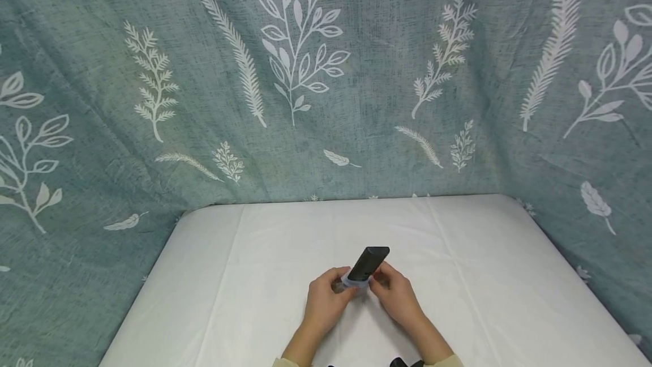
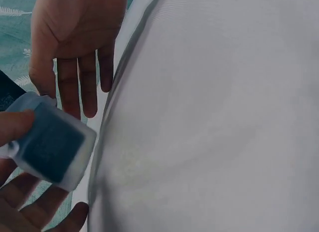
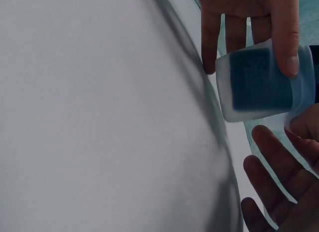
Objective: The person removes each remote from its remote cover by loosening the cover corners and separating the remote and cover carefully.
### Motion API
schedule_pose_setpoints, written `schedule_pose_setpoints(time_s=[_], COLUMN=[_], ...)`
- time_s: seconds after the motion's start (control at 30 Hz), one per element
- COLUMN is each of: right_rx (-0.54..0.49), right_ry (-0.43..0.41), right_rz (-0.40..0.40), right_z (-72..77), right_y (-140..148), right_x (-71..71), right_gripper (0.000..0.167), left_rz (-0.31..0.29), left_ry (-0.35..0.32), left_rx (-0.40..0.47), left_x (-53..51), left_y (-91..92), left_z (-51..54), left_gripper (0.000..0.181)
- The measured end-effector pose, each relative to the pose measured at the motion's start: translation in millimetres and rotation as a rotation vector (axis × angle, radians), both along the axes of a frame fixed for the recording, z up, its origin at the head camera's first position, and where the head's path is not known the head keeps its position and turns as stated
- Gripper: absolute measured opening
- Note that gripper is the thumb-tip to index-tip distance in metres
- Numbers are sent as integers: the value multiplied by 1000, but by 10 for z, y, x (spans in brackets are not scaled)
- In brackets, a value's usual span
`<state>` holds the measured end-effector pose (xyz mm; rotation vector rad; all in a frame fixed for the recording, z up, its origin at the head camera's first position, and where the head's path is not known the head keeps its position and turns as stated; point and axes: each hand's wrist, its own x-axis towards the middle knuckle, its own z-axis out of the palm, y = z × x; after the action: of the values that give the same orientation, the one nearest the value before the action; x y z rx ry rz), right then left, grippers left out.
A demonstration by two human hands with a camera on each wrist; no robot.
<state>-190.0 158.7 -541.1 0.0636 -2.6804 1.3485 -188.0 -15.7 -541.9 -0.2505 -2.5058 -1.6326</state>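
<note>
A flat black bar-shaped object (image 1: 369,263) stands tilted above the white surface, its lower part inside a frosted translucent sleeve (image 3: 226,90). Its exact kind cannot be told. Both hands hold the sleeve from opposite sides in the head view. My left hand (image 1: 325,300) grips the left side, and in the right wrist view its thumb lies on the sleeve's face. On the other side, my right hand (image 1: 401,299) pinches the sleeve near its mouth; its other fingers (image 3: 269,189) are spread away from it. Through the sleeve the enclosed part shows dark blue.
A white-covered table (image 1: 265,254) spreads around the hands, with creases running along it. Behind it and at both sides hangs a teal cloth (image 1: 372,84) with white leaf prints. Part of a dark object (image 1: 399,362) shows by the right wrist at the bottom edge.
</note>
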Motion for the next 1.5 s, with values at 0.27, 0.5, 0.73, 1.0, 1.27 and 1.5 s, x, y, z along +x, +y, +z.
schedule_pose_setpoints(time_s=[0.27,0.5,0.73,1.0,1.27,1.5], right_rx=[-24,-98,-346,-614,-670,-706], right_ry=[94,170,75,15,-46,-57], right_rz=[20,70,78,255,278,185], right_z=[70,102,126,202,240,269], right_y=[-36,-43,47,167,156,83], right_x=[38,54,115,173,193,192], right_gripper=[24,34,30,58,65,43], left_rz=[13,53,164,338,393,366], left_ry=[96,229,403,582,622,662], left_rx=[76,129,-67,-288,-371,-411], left_x=[53,74,58,5,-17,1], left_y=[-27,-85,-152,-231,-250,-248], left_z=[41,73,93,52,60,87], left_gripper=[23,27,30,38,42,45])
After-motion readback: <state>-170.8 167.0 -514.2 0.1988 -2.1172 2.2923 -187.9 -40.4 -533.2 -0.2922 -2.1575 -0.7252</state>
